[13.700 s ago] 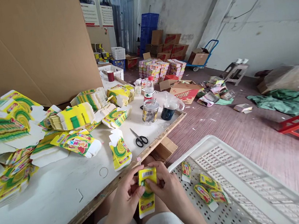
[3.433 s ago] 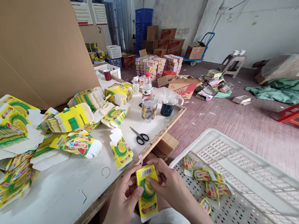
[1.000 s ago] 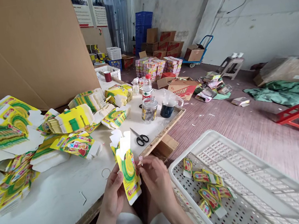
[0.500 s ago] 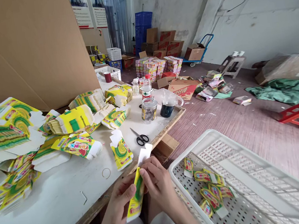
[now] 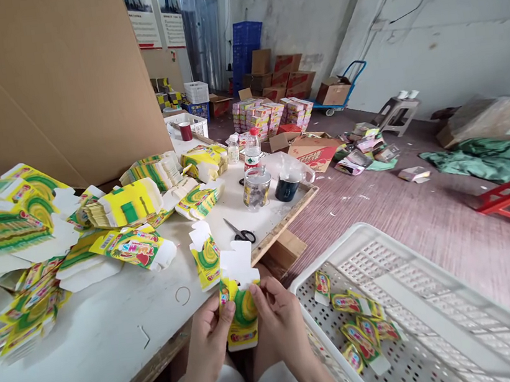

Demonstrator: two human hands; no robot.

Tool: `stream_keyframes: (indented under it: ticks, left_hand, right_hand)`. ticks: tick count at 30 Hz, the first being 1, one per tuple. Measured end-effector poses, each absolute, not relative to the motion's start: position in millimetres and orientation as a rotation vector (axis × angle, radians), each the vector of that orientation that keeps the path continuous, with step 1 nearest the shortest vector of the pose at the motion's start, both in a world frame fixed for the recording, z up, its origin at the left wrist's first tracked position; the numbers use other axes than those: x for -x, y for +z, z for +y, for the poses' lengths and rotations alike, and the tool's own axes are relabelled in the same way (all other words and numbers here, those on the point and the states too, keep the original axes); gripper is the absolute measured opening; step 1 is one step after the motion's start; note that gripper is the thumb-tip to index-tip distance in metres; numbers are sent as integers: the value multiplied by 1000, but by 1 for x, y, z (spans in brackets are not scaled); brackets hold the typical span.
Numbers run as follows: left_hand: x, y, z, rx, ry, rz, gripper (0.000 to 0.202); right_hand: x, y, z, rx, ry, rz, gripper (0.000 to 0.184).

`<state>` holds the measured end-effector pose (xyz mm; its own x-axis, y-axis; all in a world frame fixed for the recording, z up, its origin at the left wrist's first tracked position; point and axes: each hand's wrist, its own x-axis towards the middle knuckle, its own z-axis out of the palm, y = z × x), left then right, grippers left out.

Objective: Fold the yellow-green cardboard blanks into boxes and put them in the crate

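Observation:
A small yellow and green printed carton (image 5: 243,311) is held upright over my lap, its white flaps standing up at the top. My left hand (image 5: 213,328) pinches its left edge with the thumb on the front. At the right edge, the fingers of my right hand (image 5: 277,310) grip the same carton. Just beyond it, another carton (image 5: 206,257) with raised flaps lies on the white table (image 5: 115,341). Black-handled scissors (image 5: 242,233) rest behind my hands near the table's edge.
Stacks of flat cartons (image 5: 5,217) cover the table's left side. A white plastic basket (image 5: 363,230) with several small cartons stands at my right. A lidded jar (image 5: 256,189), a dark mug (image 5: 286,188) and a bottle (image 5: 252,150) are at the table's far end.
The carton has turned from a narrow, tilted side view to show its broad front, with its top flaps spread. My left hand has shifted to its left edge and my right hand to its right.

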<state>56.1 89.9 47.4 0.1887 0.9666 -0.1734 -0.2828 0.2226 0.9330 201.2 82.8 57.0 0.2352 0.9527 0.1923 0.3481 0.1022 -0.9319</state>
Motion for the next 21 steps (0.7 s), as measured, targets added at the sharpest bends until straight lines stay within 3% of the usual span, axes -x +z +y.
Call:
stream_keyframes:
  ticks: [5,9,12,15,18,21]
  left_hand:
    - [-54,50,87,-967,1158,988,62]
    - [-51,56,87,-1013,1110,938,67]
    - [-48,59,86,-1004,1069,870,66]
    - [-46,57,83,-991,1020,858,57]
    - [-46,53,79,-994,973,852,50]
    - [-47,50,78,-994,963,832,62]
  right_hand:
    - [-203,58,84,1318,849,-1271,19]
    - [-208,61,84,1110,918,-1267,25]
    - [-216,65,84,1109,960,-1365,29]
    - [-223,70,84,1170,963,-1446,21]
    - [-226,72,86,1184,896,-1489,27]
    - [-225,71,87,1159,833,-1461,28]
